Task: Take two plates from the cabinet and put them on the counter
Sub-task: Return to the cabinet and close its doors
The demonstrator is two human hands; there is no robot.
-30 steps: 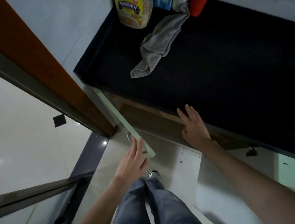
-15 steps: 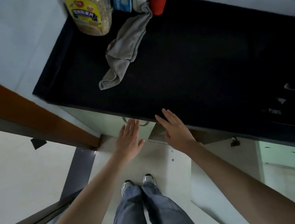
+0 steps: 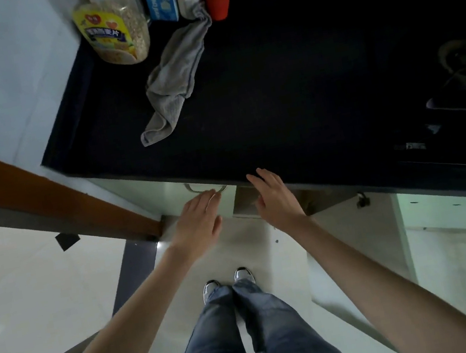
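Head view: left hand (image 3: 198, 217), fingers straight and empty, lies against the pale cabinet door (image 3: 150, 187) just below its handle (image 3: 196, 187). Right hand (image 3: 275, 200), equally empty, hovers at the counter (image 3: 274, 101) edge over the dark gap (image 3: 245, 202). No plates show; presumably they sit inside, below the nearer right hand.

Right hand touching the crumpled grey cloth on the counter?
Apart. Head view: right hand is at the front edge of the black counter; bare counter separates it from the grey cloth.
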